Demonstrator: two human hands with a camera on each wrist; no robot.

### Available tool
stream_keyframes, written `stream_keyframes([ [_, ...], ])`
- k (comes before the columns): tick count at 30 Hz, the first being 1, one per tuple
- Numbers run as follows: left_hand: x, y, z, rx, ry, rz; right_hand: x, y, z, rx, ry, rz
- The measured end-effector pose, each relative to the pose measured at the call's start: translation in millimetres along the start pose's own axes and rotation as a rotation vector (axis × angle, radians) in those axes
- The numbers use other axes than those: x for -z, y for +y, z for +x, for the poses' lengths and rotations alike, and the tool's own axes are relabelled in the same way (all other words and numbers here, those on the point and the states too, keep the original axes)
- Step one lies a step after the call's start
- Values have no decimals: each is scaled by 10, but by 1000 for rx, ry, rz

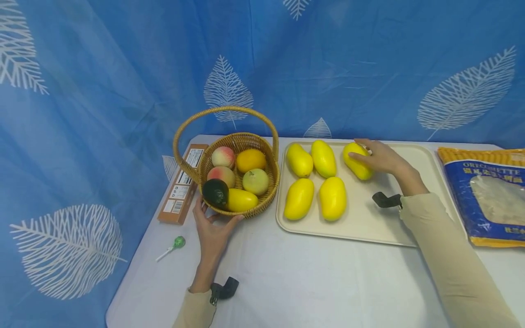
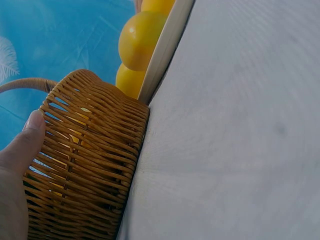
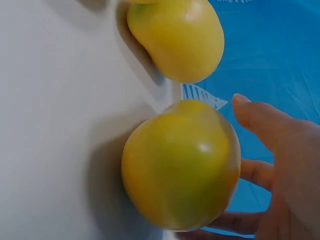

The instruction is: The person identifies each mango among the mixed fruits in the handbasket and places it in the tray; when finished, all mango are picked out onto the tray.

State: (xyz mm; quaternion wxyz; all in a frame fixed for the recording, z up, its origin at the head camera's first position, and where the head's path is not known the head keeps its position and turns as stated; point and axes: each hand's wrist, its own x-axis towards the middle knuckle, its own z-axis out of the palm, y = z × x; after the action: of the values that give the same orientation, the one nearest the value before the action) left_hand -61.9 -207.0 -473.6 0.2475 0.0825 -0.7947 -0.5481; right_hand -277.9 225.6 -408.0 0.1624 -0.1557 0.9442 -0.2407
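My left hand (image 1: 213, 234) rests against the near left side of a wicker basket (image 1: 270, 200), thumb along the outer wall; its other fingertips are partly hidden. In the basket lie two peaches (image 1: 223, 157), an orange-yellow mango (image 1: 251, 161), a pale green round fruit (image 1: 256, 181), a dark green avocado (image 1: 215, 193) and a yellow mango (image 1: 243, 200). Over the tray (image 1: 377, 228), my right hand (image 1: 383, 157) reaches around a yellow mango (image 3: 180, 167). Its thumb (image 3: 257, 112) stands apart from the skin, the other fingers behind the fruit. Several more mangoes (image 1: 299, 199) lie on the tray's left half.
A long brown box (image 1: 178, 196) lies left of the basket, partly behind it. Near the table's left edge is a green lollipop (image 1: 179, 242). A blue and yellow pasta bag (image 1: 488, 200) sits right of the tray. Blue leaf-print cloth (image 1: 328, 68) hangs behind the table.
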Motion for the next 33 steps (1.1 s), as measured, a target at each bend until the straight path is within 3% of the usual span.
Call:
stream_keyframes([
  [4,0,4,-5,-5,-5,8,32,-93,-88,3,55,-73],
  [7,3,4,2,1,-7,12,76,-294,-197,79,116,-94],
  [12,7,-9,16,3,-4,3,102,-764,-375,332,178,-63],
  [16,7,-14,15,5,-4,0,-16,-1078,-363,559,186,-32],
  [21,15,4,9,11,1,-4,-269,-1508,-225,743,118,-29],
  [28,20,-8,14,-19,3,9,-764,-2080,-25,873,-86,-52],
  [33,13,-18,13,-18,-4,15,-1058,-2303,47,935,-167,-85],
])
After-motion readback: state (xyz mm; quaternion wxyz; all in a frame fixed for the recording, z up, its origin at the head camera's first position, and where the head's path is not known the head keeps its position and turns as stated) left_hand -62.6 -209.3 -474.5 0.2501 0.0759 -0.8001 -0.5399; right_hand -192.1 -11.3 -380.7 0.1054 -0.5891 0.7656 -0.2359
